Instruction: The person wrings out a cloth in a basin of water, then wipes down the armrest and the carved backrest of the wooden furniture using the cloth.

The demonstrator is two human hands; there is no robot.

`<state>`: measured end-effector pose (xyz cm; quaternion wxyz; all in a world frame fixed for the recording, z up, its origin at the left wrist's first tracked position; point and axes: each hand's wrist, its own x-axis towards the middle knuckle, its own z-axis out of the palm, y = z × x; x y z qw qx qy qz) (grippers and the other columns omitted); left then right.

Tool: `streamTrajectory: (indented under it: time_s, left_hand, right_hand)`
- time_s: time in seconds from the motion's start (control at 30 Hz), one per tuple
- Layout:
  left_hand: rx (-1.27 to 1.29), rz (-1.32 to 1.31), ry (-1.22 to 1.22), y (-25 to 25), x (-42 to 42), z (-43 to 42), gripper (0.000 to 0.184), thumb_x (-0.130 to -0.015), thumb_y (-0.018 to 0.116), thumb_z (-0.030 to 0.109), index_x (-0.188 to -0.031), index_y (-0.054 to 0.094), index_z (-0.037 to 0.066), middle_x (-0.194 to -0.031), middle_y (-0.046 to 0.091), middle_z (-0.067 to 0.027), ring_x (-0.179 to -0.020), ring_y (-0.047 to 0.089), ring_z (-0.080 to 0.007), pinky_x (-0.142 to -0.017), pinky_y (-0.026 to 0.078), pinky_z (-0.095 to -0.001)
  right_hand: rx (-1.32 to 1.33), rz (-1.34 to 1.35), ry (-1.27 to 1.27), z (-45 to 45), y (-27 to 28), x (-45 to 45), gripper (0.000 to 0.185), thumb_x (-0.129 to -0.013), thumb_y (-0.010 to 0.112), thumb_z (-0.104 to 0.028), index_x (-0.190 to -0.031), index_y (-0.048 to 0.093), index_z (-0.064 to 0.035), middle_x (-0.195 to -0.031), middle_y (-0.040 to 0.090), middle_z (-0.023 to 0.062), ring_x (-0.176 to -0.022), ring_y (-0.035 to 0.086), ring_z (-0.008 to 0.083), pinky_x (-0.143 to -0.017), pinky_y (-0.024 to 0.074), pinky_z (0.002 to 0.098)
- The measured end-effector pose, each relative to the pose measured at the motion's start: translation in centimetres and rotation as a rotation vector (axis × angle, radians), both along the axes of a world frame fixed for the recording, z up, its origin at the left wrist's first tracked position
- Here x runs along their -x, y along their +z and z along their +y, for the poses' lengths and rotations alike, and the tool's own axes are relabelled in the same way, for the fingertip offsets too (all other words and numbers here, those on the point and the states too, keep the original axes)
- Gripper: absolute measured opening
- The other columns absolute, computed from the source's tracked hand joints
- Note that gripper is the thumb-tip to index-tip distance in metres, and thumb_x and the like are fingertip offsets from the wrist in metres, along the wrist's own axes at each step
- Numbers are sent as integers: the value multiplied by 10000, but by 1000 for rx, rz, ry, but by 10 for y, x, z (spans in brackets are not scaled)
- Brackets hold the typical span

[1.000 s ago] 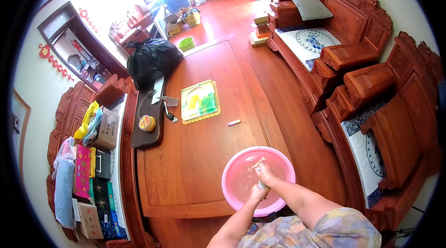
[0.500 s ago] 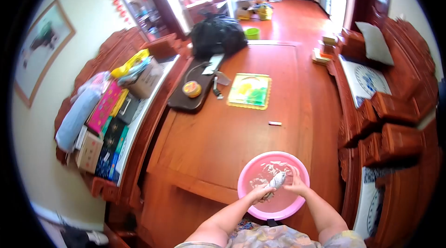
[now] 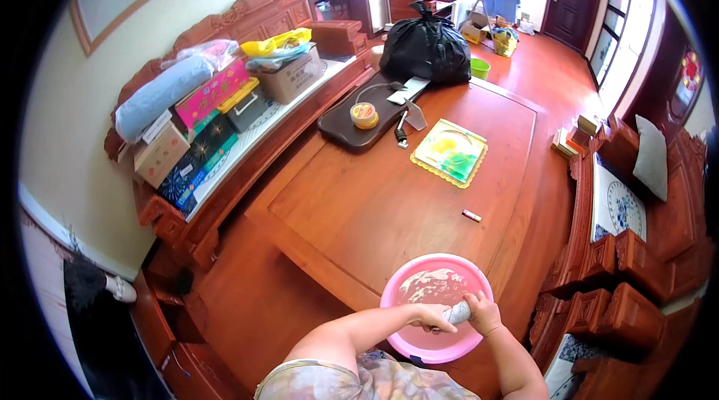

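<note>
A pink basin of cloudy water stands at the table's near right corner. Over it, my left hand grips one end of a rolled, wet grey-white cloth. The fingers of my right hand are wrapped round its other end. Pale streaks show on the water behind both hands. A small white and pink tube lies on the wooden table beyond the basin. Farther back is a square yellow and green tray.
At the table's left back, a dark tray holds a round orange-lidded tub, near a black plastic bag. A carved bench with boxes runs along the left. Carved seats stand on the right.
The view has swung left. My right hand, apart from the cloth half a second ago, has closed on it; the cloth is now held low between both hands.
</note>
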<state>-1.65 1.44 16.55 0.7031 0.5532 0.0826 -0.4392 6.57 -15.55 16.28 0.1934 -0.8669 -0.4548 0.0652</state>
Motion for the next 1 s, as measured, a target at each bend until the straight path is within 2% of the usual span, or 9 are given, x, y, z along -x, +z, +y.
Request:
streamTrajectory:
  time_s: [0.03,0.17,0.23,0.33,0.43,0.63,0.8,0.87,1.0]
  left_hand:
    - [-231,-78,-81,2,-1,-4,386,-662,678,232,-916,424,92,-723,514,-36,-508,475,-78,-356,319,-195]
    - [-517,-169,-181,-25,-6,-17,424,-628,660,193,-957,433,53,-776,568,-95,-598,561,-163,-438,433,-284]
    - [-868,-461,-224,-31,-2,-20,445,-647,628,172,-1018,434,20,-862,597,-149,-752,602,-257,-616,483,-360]
    - [-895,-455,-289,-14,0,-17,468,-669,605,171,-1067,418,10,-913,592,-173,-867,583,-298,-739,458,-381]
    - [-908,-506,-336,-10,2,-13,452,-690,583,158,-1080,404,14,-909,593,-169,-853,587,-296,-713,467,-382]
    - [-936,-679,-315,-29,1,-8,436,-676,566,164,-1056,412,15,-828,604,-171,-793,598,-301,-670,469,-396]
    - [-937,-747,-312,-33,2,-10,494,-672,571,165,-1107,397,9,-841,605,-174,-793,597,-305,-678,470,-397]
    - [-933,-753,-316,-32,2,-9,515,-670,571,165,-1126,391,7,-844,605,-175,-793,596,-305,-680,470,-396]
    - [-925,-751,-316,-31,4,-8,546,-667,578,171,-1149,382,4,-863,602,-176,-798,595,-305,-683,471,-394]
  right_hand:
    - [64,-13,23,-1,-2,-1,278,-645,636,-169,-896,523,-137,-812,528,88,-682,573,296,-591,476,372]
    - [323,-7,37,2,-11,1,235,-640,629,-203,-837,529,-120,-786,560,92,-680,579,299,-597,475,382]
    - [439,66,-17,6,-9,6,202,-642,600,-182,-811,535,-94,-792,580,122,-710,594,291,-641,478,386]
    - [513,151,-63,11,0,14,206,-649,582,-194,-828,574,-90,-787,609,141,-756,601,284,-689,478,379]
    - [566,245,-139,13,2,23,281,-630,601,-212,-876,592,-76,-800,620,152,-788,601,281,-713,474,366]
    - [308,605,-431,2,-36,33,320,-551,661,-183,-825,588,-36,-763,619,151,-736,606,276,-655,470,364]
    - [198,693,-479,-7,-51,32,347,-519,690,-141,-831,590,-29,-719,616,123,-650,598,231,-602,466,337]
    - [195,709,-477,-6,-50,31,359,-512,681,-70,-849,579,-2,-700,586,52,-606,547,141,-557,447,284]
    - [186,717,-466,-4,-49,33,367,-508,680,-64,-854,574,1,-710,587,53,-612,548,140,-557,447,280]
